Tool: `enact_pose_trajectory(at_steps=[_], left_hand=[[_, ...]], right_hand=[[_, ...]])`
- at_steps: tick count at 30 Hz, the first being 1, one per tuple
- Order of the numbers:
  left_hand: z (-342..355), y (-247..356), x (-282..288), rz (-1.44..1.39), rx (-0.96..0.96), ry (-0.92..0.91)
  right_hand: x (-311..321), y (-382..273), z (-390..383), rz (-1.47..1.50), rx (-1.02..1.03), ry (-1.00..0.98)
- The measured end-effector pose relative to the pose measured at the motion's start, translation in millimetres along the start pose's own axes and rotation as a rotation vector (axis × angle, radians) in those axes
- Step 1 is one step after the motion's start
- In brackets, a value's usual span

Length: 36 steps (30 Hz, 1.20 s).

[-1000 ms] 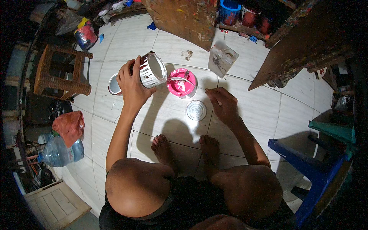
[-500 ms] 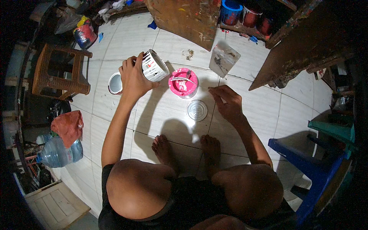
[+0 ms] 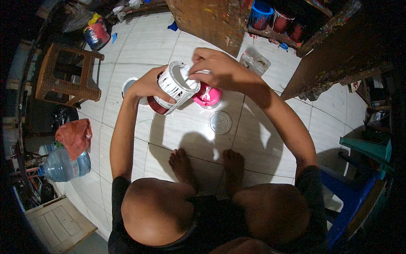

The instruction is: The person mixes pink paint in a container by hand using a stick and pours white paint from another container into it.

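My left hand (image 3: 147, 86) is wrapped round a paint can (image 3: 172, 94) streaked with white paint, holding it tilted above the floor with its mouth toward the upper right. At that mouth, my right hand (image 3: 215, 71) has its fingers bent together over the rim; whatever they pinch is hidden. Partly behind the tilted can and right hand stands a can of pink paint (image 3: 209, 98), pink smeared over its rim. A round metal lid (image 3: 220, 122) lies on the tiles just nearer to me. Behind my left wrist shows another can, pale inside (image 3: 128, 84).
A clear plastic container (image 3: 256, 60) lies beyond my right forearm. Brown wooden doors (image 3: 211, 25) and paint buckets (image 3: 261, 15) stand at the back. At left are a brown stool (image 3: 69, 76) and a large water bottle (image 3: 65, 164); a blue stool (image 3: 349, 188) is at right.
My right hand has moved up and left from beside the pink can to the tilted can's mouth. The tilted can has shifted slightly right and down, its mouth turned upward more.
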<state>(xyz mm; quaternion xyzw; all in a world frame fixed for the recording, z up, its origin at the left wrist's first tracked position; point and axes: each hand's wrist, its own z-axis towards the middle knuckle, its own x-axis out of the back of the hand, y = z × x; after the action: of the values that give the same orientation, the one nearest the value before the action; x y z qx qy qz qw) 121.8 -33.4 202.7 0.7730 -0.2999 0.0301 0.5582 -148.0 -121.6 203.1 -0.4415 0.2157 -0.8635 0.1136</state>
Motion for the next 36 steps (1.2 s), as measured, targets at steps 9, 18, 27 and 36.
enact_pose_trajectory(at_steps=[9,18,27,36], left_hand=[[-68.8,-101.1,-60.1,-0.456,-0.248,0.517],[-98.1,-196.6,-134.2,-0.196,-0.065,1.115],[-87.6,-209.1,-152.0,-0.071,-0.008,1.276],[-36.1,-185.3,-261.3,-0.404,-0.026,0.801]], right_hand=[[-16.6,35.3,-31.6,-0.029,-0.612,0.008],[-86.6,42.3,-81.1,0.122,-0.771,0.06],[-78.9,31.0,-68.0,0.105,-0.614,-0.094],[-55.9,35.0,-76.2,0.08,-0.68,-0.146]])
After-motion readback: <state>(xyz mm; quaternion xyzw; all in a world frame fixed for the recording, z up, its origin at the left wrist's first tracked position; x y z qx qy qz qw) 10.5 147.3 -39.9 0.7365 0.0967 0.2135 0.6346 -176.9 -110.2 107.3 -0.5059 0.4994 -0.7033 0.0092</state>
